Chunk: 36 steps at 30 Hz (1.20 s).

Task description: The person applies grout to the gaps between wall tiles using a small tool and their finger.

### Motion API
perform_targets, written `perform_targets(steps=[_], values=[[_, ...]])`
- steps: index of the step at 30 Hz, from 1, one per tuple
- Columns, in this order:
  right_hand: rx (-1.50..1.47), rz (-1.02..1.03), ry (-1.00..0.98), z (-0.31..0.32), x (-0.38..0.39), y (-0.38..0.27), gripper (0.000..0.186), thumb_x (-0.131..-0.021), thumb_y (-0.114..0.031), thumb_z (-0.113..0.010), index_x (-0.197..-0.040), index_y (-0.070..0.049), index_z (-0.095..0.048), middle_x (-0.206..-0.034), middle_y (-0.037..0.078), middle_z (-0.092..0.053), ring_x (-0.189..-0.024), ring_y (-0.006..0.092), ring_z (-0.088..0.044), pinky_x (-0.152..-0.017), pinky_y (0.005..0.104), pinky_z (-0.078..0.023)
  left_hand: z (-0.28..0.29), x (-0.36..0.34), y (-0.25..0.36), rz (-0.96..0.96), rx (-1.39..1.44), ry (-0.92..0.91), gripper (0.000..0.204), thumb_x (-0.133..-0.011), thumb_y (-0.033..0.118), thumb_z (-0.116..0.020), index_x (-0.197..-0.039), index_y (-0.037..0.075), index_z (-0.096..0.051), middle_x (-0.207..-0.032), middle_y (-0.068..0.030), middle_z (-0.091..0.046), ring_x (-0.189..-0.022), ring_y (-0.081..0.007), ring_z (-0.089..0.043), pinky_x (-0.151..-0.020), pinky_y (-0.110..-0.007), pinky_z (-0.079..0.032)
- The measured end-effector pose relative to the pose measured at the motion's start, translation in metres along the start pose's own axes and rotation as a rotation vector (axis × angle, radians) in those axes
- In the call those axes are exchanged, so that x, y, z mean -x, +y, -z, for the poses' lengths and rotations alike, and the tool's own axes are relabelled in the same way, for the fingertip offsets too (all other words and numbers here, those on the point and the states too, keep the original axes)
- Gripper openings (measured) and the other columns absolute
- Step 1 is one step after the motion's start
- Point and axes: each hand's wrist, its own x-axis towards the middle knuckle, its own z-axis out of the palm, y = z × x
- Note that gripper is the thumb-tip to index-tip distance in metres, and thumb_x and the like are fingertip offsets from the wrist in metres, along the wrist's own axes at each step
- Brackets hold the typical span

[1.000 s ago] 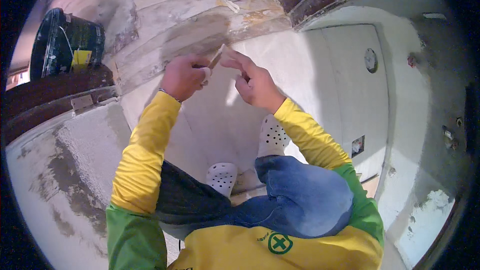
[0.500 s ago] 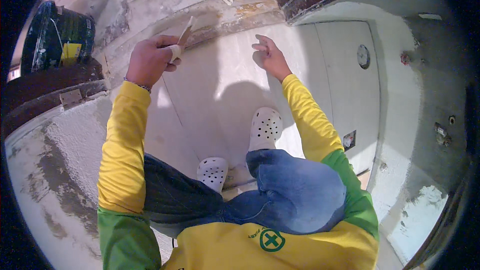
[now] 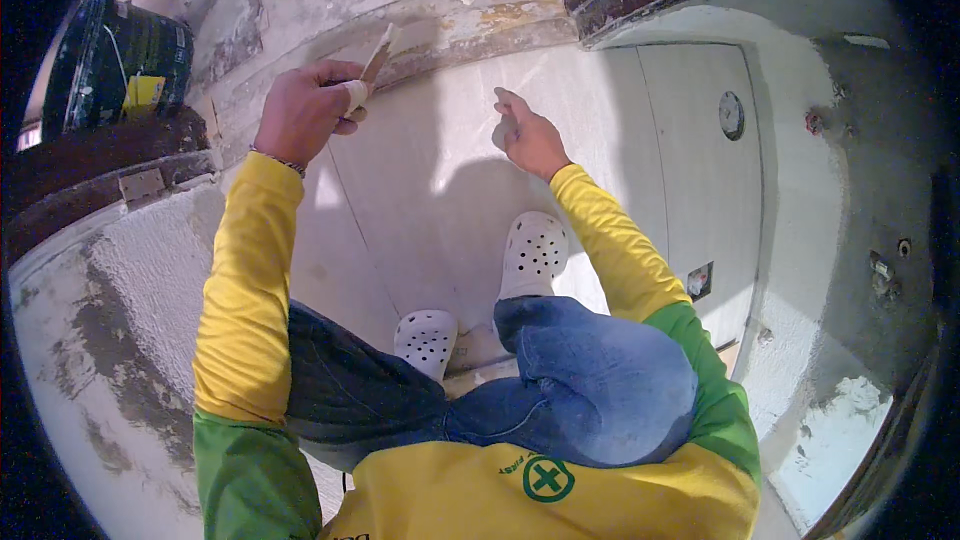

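Note:
My left hand (image 3: 308, 112) is closed on a small flat scraper (image 3: 379, 57) with a brownish face and a pale edge, its blade slanting up and to the right. A whitish patch, perhaps putty or tape, shows by the thumb; the scraper's lower end is hidden in the fist. My right hand (image 3: 532, 138) hovers over the pale tiled floor (image 3: 440, 130), its forefinger stretched out and the other fingers partly bent, with nothing visible in them. Its shadow falls on the tile just beside the fingers. I cannot tell whether the fingertips touch the floor.
A dark bucket (image 3: 128, 65) stands on the left ledge beyond a brown door frame (image 3: 100, 175). A stained step (image 3: 480, 20) bounds the tiles at the far side. A round drain (image 3: 732, 115) and a square floor opening (image 3: 699, 281) lie right. My white clogs (image 3: 533, 250) stand on the tiles.
My right hand has moved slightly left and nearer to me, its fingers less spread. My left hand keeps hold of the scraper and has shifted slightly right.

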Motion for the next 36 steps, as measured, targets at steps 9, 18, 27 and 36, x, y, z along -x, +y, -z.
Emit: perform_targets(steps=[9,18,27,36], values=[[0.146,0.131,-0.054,-0.022,0.018,-0.017,0.062,-0.077,-0.006,-0.051,-0.138,-0.011,-0.040,-0.118,0.014,-0.063,-0.106,0.0343,-0.059,-0.092,0.0426,-0.048,-0.002,0.000,0.003,0.046,0.071,0.028,0.027,-0.081,0.009,-0.061,-0.106,-0.002,-0.066,-0.085,-0.0075,-0.067,-0.069,-0.0141,-0.065,-0.058,-0.025,-0.053],[0.067,-0.005,0.066,0.008,0.000,-0.013,0.065,-0.078,-0.010,-0.055,-0.140,-0.018,-0.037,-0.104,0.020,-0.065,-0.095,0.0381,-0.062,-0.084,0.0464,-0.049,-0.004,0.000,-0.002,0.049,0.077,0.011,0.028,-0.081,0.011,-0.062,-0.105,-0.004,-0.065,-0.086,-0.0086,-0.066,-0.068,-0.0143,-0.065,-0.059,-0.025,-0.053],[0.240,-0.078,-0.007,0.007,-0.002,-0.005,0.069,-0.076,-0.012,-0.058,-0.141,-0.018,-0.035,-0.097,0.021,-0.064,-0.088,0.0393,-0.062,-0.077,0.0472,-0.050,-0.004,-0.002,-0.002,0.052,0.067,-0.001,0.029,-0.081,0.010,-0.062,-0.106,-0.004,-0.065,-0.088,-0.0083,-0.066,-0.069,-0.0145,-0.065,-0.059,-0.025,-0.053],[0.219,0.033,-0.086,-0.008,0.016,-0.021,0.071,-0.074,-0.008,-0.054,-0.143,-0.011,-0.033,-0.103,0.020,-0.063,-0.095,0.0367,-0.060,-0.082,0.0460,-0.050,-0.008,-0.003,-0.001,0.057,0.060,0.004,0.029,-0.080,0.005,-0.058,-0.107,-0.004,-0.065,-0.089,-0.0090,-0.066,-0.068,-0.0145,-0.064,-0.058,-0.025,-0.054]])
